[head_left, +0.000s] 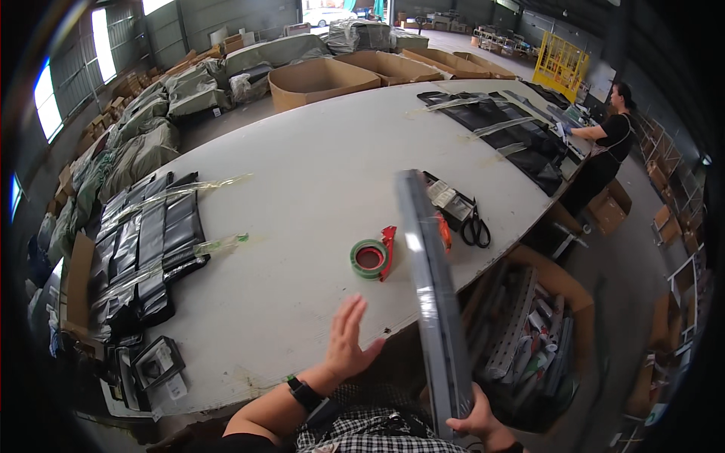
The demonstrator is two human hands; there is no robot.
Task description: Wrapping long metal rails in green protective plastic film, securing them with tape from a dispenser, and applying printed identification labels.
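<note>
A long grey plastic-wrapped bar [432, 302] slants up from my lap over the table's near edge, its far end blurred. Around its lower end my right hand [482, 420] is closed. My left hand [351, 338] holds nothing, fingers stretched out above the table [302, 219]. Just beyond it lies a green tape roll [368, 259] in a red dispenser [387, 249]. Partly hidden behind the bar are an orange-handled tool [444, 232] and an open black case [451, 200]. Black scissors [475, 229] rest beside the case.
Black plastic-wrapped packages strapped with tape lie at the table's left [158, 234] and far right [506, 136]. Below the right edge stands a carton of long wrapped pieces [529, 325]. A person [604, 143] works at the far right. Large open cartons [325, 79] line the back.
</note>
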